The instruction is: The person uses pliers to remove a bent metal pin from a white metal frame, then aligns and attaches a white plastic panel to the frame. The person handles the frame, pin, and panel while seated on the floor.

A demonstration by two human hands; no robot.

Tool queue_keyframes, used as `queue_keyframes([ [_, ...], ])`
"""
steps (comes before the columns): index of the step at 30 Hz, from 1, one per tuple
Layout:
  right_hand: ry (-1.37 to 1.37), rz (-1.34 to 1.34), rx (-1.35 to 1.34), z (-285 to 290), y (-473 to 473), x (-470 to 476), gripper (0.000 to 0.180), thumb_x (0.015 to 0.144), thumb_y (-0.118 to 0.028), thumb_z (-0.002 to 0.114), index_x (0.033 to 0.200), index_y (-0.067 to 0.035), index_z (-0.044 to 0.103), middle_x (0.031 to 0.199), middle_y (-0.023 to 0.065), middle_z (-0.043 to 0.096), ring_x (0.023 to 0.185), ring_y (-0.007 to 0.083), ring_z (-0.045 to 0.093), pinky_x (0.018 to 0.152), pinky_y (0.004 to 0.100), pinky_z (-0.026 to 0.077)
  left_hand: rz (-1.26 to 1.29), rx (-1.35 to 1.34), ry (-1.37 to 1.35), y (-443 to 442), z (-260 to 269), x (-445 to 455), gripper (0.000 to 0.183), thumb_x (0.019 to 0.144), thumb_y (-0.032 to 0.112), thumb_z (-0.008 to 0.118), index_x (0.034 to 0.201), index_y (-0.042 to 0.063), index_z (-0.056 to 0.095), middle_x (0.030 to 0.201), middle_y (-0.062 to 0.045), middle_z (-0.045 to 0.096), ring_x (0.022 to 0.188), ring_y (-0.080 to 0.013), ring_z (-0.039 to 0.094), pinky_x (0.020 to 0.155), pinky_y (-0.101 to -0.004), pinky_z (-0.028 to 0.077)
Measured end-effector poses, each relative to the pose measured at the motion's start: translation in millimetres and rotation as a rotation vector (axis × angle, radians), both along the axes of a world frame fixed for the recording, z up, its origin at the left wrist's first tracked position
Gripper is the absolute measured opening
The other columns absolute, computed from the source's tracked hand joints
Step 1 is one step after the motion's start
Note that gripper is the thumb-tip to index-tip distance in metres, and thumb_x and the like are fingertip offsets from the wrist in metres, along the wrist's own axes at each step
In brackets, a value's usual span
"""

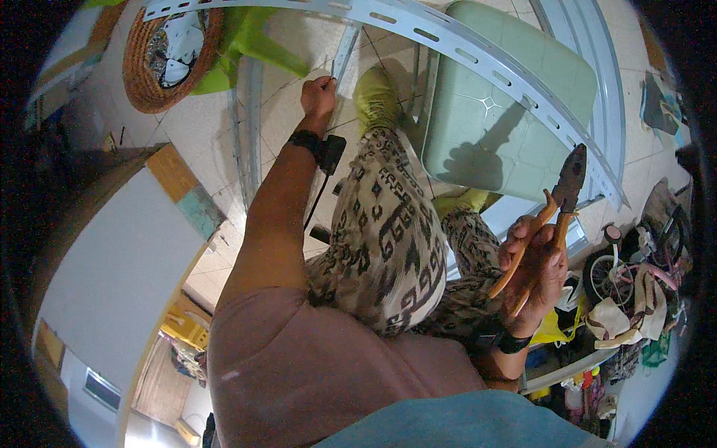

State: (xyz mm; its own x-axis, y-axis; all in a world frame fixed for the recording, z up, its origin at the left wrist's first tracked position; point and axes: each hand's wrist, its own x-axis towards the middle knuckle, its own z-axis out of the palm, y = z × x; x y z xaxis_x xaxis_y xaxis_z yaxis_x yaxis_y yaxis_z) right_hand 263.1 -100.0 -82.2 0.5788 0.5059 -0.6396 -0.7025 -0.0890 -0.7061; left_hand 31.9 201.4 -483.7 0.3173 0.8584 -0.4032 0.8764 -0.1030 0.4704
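My right hand (pixel 535 269) holds a pair of combination pliers (pixel 568 179) with orange handles, their dark jaws pointing up beside a slotted metal channel (pixel 468 55). The handles stand somewhat apart. My left hand (pixel 318 95) is closed on a thin metal rod (pixel 333 69), near the end of a narrow metal strip (pixel 347 47); what else the fingers cover is hidden. The long slotted channel arches across the top over a pale green plastic stool (pixel 482 117), whose top bears the shadow of my hand and the pliers.
A woven basket (pixel 133 73) with metal bits rests on a bright green plastic chair (pixel 269 50) at the upper left. Further metal profiles (pixel 602 73) lie at the upper right. A small bicycle (pixel 610 277) and bags stand at the right. A white panel (pixel 123 246) is at the left.
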Motion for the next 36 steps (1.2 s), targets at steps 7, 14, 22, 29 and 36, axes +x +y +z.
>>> queue_keyframes([
  [7, 0.092, -0.027, 0.109, -3.6, 2.6, 3.2, 0.04, 0.091, -0.036, 0.066, 0.114, -0.006, 0.052, 0.107, 0.0167, 0.057, 0.085, 0.0206, 0.061, 0.065, 0.0307, 0.057, 0.05, 0.151, -0.231, -4.6, 103.3, -22.8, 0.019, 0.09, 0.02, 0.065, 0.105, 0.01, 0.071, 0.098, -0.012, 0.064, 0.09, -0.0261, 0.063, 0.079, -0.0365, 0.051],
  [14, 0.056, 0.031, 0.139, 12.3, 8.6, -7.2, 0.039, 0.091, -0.03, 0.066, 0.113, -0.002, 0.05, 0.107, 0.0176, 0.06, 0.086, 0.0215, 0.063, 0.068, 0.0306, 0.056, 0.063, 0.64, -0.401, 49.0, 276.6, -58.5, 0.014, 0.083, 0.012, 0.074, 0.092, 0.002, 0.071, 0.083, -0.011, 0.063, 0.073, -0.0183, 0.062, 0.065, -0.0304, 0.05],
  [22, -0.033, 0.083, 0.136, 2.8, 13.5, -21.5, 0.037, 0.095, -0.031, 0.06, 0.113, 0.001, 0.055, 0.103, 0.016, 0.066, 0.082, 0.0187, 0.065, 0.069, 0.0305, 0.056, -0.108, 0.813, -0.077, 130.3, 293.5, -82.2, 0.022, 0.082, 0.021, 0.068, 0.095, 0.004, 0.071, 0.086, -0.016, 0.064, 0.082, -0.0326, 0.063, 0.071, -0.0434, 0.052],
  [29, -0.126, 0.11, 0.122, -1.8, 16.7, -25.4, 0.034, 0.094, -0.026, 0.061, 0.11, 0.004, 0.057, 0.103, 0.0161, 0.064, 0.082, 0.0189, 0.062, 0.072, 0.0317, 0.051, -0.331, 0.831, 0.085, 122.5, 282.3, -82.2, 0.05, 0.08, 0.016, 0.062, 0.125, -0.005, 0.053, 0.104, -0.022, 0.062, 0.098, -0.0351, 0.061, 0.085, -0.0452, 0.051],
  [36, -0.063, 0.175, 0.297, -17.5, -6.7, -22.0, 0.022, 0.084, -0.005, 0.058, 0.105, 0.002, 0.057, 0.114, 0.0214, 0.063, 0.094, 0.0258, 0.066, 0.088, 0.037, 0.053, -0.284, 0.214, -0.403, -26.9, 323.7, -85.5, 0.037, 0.088, 0.008, 0.061, 0.124, 0.004, 0.055, 0.115, -0.014, 0.061, 0.101, -0.0234, 0.063, 0.086, -0.0363, 0.052],
])
